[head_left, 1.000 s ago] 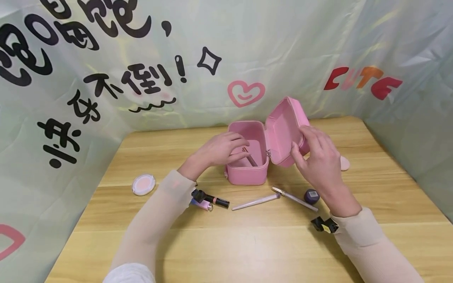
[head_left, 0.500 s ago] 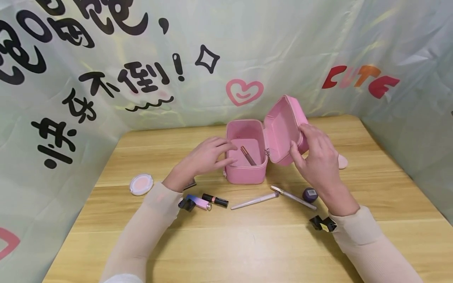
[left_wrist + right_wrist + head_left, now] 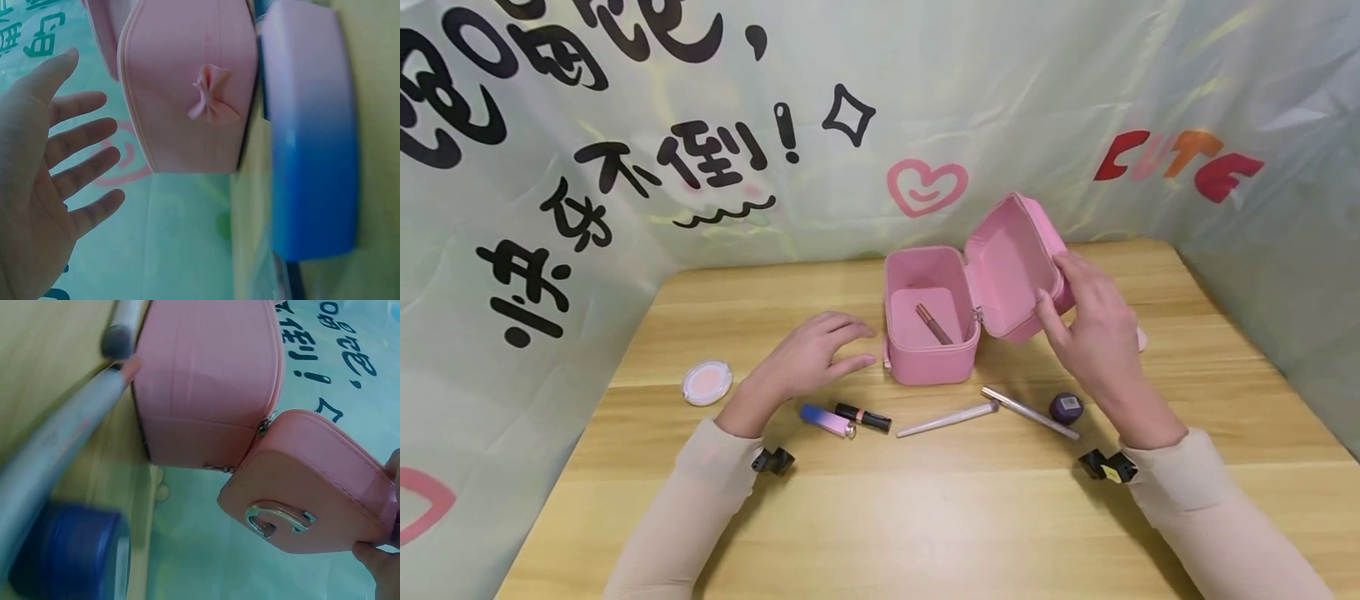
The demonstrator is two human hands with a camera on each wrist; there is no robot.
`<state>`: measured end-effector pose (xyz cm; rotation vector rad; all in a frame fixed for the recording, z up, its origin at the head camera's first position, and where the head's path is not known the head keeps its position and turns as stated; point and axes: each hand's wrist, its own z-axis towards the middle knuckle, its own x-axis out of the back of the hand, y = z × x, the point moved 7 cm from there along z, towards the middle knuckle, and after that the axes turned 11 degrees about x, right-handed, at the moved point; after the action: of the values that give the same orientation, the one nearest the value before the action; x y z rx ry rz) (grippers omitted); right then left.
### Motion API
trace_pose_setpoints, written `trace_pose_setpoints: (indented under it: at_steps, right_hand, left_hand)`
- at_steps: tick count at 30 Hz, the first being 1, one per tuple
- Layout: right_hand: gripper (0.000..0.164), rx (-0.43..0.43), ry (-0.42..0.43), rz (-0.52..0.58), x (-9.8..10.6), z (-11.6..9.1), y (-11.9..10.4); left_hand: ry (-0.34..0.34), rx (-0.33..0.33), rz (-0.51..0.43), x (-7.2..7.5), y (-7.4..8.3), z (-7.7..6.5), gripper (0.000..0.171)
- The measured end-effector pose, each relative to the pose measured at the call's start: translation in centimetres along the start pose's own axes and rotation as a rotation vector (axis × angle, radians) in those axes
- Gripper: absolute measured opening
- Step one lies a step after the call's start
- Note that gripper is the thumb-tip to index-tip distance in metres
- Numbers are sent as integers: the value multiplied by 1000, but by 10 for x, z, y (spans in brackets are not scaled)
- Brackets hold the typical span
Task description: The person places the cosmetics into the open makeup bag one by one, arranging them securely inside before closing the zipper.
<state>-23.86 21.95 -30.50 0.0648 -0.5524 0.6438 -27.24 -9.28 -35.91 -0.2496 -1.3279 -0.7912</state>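
A pink cosmetic case (image 3: 934,367) stands with its lid (image 3: 1013,271) swung out to the right. My right hand (image 3: 1093,333) holds that lid by its outer edge, thumb on one side and fingers on the other. In the right wrist view, the fingertips (image 3: 373,561) show at the lid's corner, away from its metal handle (image 3: 281,515). Inside the case lies a slim brown tube (image 3: 934,323) with a copper end. My left hand (image 3: 805,354) hovers left of the case with spread fingers and nothing in it. The left wrist view shows the case's bow (image 3: 214,97).
Before the case lie a blue-pink tube (image 3: 826,420), a black tube (image 3: 865,417), a makeup brush (image 3: 947,419) and a silver stick (image 3: 1030,413). A dark jar (image 3: 1066,407) sits near my right wrist. A round compact (image 3: 707,382) lies left. A pale object (image 3: 1142,339) is mostly hidden behind my right hand.
My left hand has drawn back leftward from over the case, leaving the brown tube inside in full sight. The right hand keeps its hold on the lid.
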Motion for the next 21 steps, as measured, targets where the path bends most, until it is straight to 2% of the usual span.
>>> trace_pose_setpoints:
  at_steps: [7,14,18,21]
  right_hand:
    - [46,-63,-120,-21,6,2,1]
    - [46,-183,-245,-14,5,7,-3]
    - [46,-205,-271,-10,5,7,-5]
    - [47,-200,-258,-13,6,4,-4]
  left_hand:
    - [-69,44,-15,-7,-3,-9,44]
    - [-106,16,-10,-15,-1,-12,44]
    - [-123,1,-11,-21,0,-16,41]
    - [-157,-10,-20,-28,2,-19,42]
